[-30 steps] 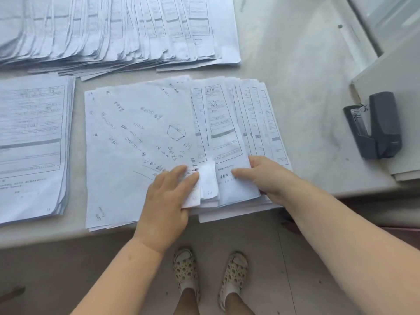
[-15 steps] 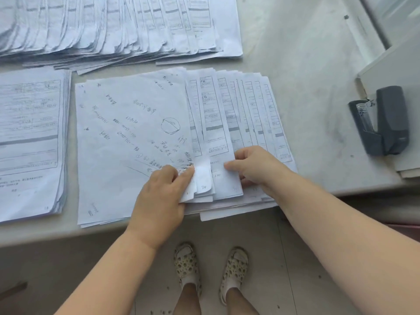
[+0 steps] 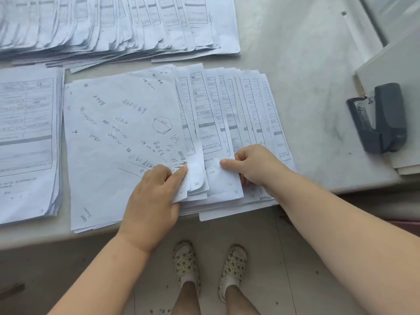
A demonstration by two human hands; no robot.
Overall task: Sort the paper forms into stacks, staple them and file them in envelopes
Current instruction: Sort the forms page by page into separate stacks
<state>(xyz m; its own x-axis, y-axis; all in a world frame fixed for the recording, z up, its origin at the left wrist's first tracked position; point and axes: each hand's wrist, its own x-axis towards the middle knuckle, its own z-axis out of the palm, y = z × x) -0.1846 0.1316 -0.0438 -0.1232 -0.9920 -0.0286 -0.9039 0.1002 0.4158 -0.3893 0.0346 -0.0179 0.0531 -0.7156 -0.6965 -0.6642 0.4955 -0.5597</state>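
Both forearms outstretched, left hand (image 3: 152,196) and right hand (image 3: 256,165) palm-down, fingers curled, thumbs extended inward.

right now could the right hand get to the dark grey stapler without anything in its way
Probably yes. The right hand is pinching the fanned paper forms, but only bare pale tabletop lies between it and the dark grey stapler further right. It would have to let go of the sheets first.

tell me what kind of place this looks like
Probably an office or records room: fanned stacks of white printed paper forms cover a pale grey worktable, with a dark grey desk stapler at its right.
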